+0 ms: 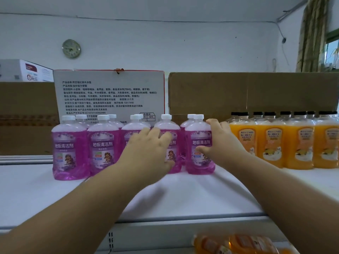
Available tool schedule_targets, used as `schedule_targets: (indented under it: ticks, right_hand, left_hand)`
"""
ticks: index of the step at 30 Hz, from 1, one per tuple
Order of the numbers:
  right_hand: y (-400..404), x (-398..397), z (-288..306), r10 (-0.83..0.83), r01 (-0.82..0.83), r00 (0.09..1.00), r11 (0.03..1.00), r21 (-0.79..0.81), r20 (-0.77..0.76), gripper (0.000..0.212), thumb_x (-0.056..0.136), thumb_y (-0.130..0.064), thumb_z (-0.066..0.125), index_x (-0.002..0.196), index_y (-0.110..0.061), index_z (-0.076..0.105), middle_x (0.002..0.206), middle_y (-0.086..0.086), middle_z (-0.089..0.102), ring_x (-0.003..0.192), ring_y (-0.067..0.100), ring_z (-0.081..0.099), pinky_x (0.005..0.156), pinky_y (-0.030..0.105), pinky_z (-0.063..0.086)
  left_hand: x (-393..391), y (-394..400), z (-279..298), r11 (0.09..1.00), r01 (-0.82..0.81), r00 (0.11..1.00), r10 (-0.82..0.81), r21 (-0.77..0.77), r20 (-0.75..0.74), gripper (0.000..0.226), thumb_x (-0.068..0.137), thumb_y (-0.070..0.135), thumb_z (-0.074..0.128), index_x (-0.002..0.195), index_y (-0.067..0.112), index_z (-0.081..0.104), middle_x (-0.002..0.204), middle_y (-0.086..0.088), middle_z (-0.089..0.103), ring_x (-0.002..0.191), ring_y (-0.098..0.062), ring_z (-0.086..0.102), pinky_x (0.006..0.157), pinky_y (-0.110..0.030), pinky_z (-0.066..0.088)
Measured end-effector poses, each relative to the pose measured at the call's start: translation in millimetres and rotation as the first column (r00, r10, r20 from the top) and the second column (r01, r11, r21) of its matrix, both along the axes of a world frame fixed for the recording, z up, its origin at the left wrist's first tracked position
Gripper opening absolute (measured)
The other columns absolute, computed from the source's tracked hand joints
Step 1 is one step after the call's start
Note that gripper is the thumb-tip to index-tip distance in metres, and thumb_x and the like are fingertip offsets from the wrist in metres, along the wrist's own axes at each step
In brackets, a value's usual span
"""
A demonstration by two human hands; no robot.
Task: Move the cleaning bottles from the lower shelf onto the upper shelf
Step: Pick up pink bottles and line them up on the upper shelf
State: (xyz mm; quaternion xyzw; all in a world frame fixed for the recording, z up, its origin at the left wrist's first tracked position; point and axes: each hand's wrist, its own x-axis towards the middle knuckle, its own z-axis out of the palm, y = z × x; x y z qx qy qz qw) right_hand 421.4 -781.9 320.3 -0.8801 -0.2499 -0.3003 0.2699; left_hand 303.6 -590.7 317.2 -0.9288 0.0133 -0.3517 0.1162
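Observation:
Several purple cleaning bottles (69, 149) with white caps stand in two rows on the white upper shelf (183, 195). My left hand (148, 149) grips one front-row purple bottle (167, 125), fingers across its front and thumb low on its side. It hides most of the bottle to the left. My right hand (218, 142) grips the rightmost purple bottle (200, 129), thumb on the label and fingers round the far side. Both bottles stand upright on the shelf. Orange bottles (238, 243) lie on the lower shelf at the bottom edge.
A row of orange bottles with black caps (297, 143) stands on the upper shelf just right of my right hand. Behind the bottles are a white printed carton (110, 94) and brown cardboard boxes (256, 92). The shelf's front strip (165, 230) runs below my arms.

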Motion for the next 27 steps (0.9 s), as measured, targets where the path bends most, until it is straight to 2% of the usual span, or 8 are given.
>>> schedule_targets:
  ticks: [2,6,8,11,15,18,20,27]
  right_hand:
    - [2.0,-1.0,-0.6,0.001,-0.001,1.000,1.000,-0.001,0.007,0.082,0.081,-0.039,0.079,0.146,-0.025,0.030,0.127,0.008,0.041,0.096,0.016,0.049,0.082,0.032,0.056]
    - [6.2,-3.1,0.9,-0.012,0.013,1.000,0.999,-0.034,0.027,0.081,0.081,-0.039,0.079,0.145,-0.021,0.031,0.127,0.010,0.042,0.101,0.022,0.054,0.086,0.035,0.053]
    - [9.4,-5.0,0.8,-0.029,0.029,0.999,0.999,-0.046,0.018,0.082,0.082,-0.039,0.078,0.146,-0.021,0.030,0.128,0.010,0.042,0.105,0.024,0.056,0.086,0.035,0.055]
    - [13.1,-5.9,-2.3,-0.051,0.053,0.998,0.997,-0.051,0.033,0.082,0.084,-0.039,0.076,0.148,-0.021,0.028,0.131,0.011,0.043,0.108,0.026,0.057,0.086,0.035,0.055]
    - [13.9,-9.8,-6.4,-0.063,0.064,0.998,0.997,-0.040,0.023,0.085,0.084,-0.041,0.075,0.150,-0.022,0.025,0.134,0.012,0.042,0.111,0.026,0.056,0.086,0.035,0.055]
    - [11.4,-24.5,-12.4,-0.106,0.109,0.993,0.993,-0.054,0.058,0.089,0.084,-0.047,0.073,0.152,-0.022,0.021,0.142,0.013,0.037,0.125,0.029,0.049,0.098,0.039,0.049]
    - [7.7,-42.7,-18.7,-0.109,0.116,0.987,0.992,-0.058,0.114,0.084,0.083,-0.049,0.073,0.148,-0.024,0.025,0.139,0.009,0.040,0.126,0.027,0.047,0.100,0.040,0.047]
    - [-35.2,-125.1,-26.0,-0.074,0.082,0.952,0.997,-0.013,0.298,0.067,0.085,-0.051,0.067,0.139,-0.025,0.038,0.133,0.002,0.050,0.122,0.018,0.049,0.090,0.025,0.035]
  left_hand:
    - [-11.9,-6.5,-16.3,0.994,0.040,0.994,-0.051,-0.106,-0.098,0.053,0.089,0.064,0.052,0.129,0.031,0.045,0.117,0.004,0.052,0.106,-0.018,0.047,0.093,-0.037,0.043]
    - [-21.4,-14.8,-40.8,0.957,0.010,0.948,-0.101,-0.290,-0.301,0.053,0.089,0.067,0.051,0.132,0.035,0.049,0.130,0.005,0.054,0.118,-0.019,0.049,0.097,-0.037,0.042]
    - [-22.4,-16.1,-45.4,0.942,-0.005,0.930,-0.119,-0.334,-0.348,0.052,0.090,0.067,0.050,0.131,0.036,0.051,0.133,0.004,0.055,0.120,-0.020,0.049,0.100,-0.040,0.043]
    - [-23.5,-15.2,-46.3,0.929,-0.006,0.929,-0.132,-0.369,-0.346,0.049,0.091,0.066,0.050,0.130,0.036,0.054,0.132,0.004,0.057,0.120,-0.020,0.049,0.100,-0.040,0.043]
    - [-23.3,-17.7,-46.9,0.940,-0.023,0.924,-0.111,-0.342,-0.366,0.048,0.092,0.065,0.048,0.129,0.035,0.055,0.130,0.003,0.058,0.119,-0.022,0.047,0.100,-0.043,0.042]
    - [-25.2,-19.3,-46.9,0.936,-0.014,0.928,-0.119,-0.352,-0.353,0.046,0.092,0.063,0.048,0.128,0.036,0.055,0.128,0.003,0.059,0.118,-0.022,0.049,0.100,-0.043,0.043]
    - [-28.6,-19.6,-45.7,0.923,0.024,0.946,-0.144,-0.383,-0.290,0.042,0.092,0.060,0.051,0.125,0.035,0.056,0.124,0.005,0.060,0.114,-0.020,0.051,0.097,-0.041,0.046]
    - [-64.0,-39.8,-46.6,0.888,0.177,0.956,-0.257,-0.425,-0.141,0.042,0.092,0.059,0.057,0.128,0.036,0.057,0.124,0.010,0.061,0.112,-0.014,0.054,0.097,-0.038,0.048]
